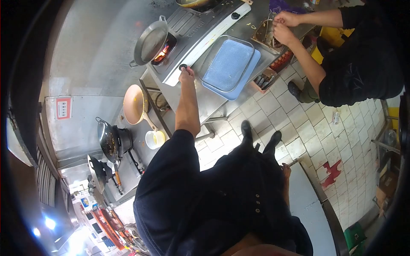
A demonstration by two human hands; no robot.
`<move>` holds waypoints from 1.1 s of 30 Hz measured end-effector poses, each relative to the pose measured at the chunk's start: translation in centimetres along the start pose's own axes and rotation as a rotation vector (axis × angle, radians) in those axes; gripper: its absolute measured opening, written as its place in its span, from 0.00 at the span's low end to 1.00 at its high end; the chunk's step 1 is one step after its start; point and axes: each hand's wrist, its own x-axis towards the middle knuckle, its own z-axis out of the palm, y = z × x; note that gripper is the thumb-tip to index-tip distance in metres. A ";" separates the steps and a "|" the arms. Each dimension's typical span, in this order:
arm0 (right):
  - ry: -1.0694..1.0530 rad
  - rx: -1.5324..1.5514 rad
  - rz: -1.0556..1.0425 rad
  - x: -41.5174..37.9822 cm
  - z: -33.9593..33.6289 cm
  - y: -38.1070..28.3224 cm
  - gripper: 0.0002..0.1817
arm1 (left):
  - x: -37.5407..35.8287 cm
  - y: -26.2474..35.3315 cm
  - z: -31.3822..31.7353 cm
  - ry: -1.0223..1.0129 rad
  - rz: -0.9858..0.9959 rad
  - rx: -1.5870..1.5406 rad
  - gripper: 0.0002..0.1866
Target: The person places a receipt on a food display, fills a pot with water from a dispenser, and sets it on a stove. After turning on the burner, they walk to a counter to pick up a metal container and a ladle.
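Stove knob (pixel 183 67) pinched by one hand (pixel 186 75) at the front edge of the gas stove (pixel 200 30).
Arm stretches out from a dark sleeve; which side it belongs to is hard to tell in this warped view, looks like the left hand, fingers closed on the black knob. Frying pan (pixel 150 42) sits on the lit burner, flame (pixel 161 53) visible under its rim. Blue tray (pixel 228 66) lies on the steel tabletop (pixel 205 102) just beside the knob. Other hand (pixel 285 170) hangs low beside the body near a grey counter edge, grip state cannot tell. Lower tabletop holds a pink-lined pan (pixel 133 103), a white cup (pixel 154 139) and a dark wok (pixel 108 141). Co-worker's hands (pixel 284 26) work over a small tray (pixel 265 36) at the far end.
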 end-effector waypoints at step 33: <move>0.049 0.339 0.750 2.3 -1.6 -10.3 0.18 | -0.8 0.3 -0.8 -0.077 0.081 0.291 0.20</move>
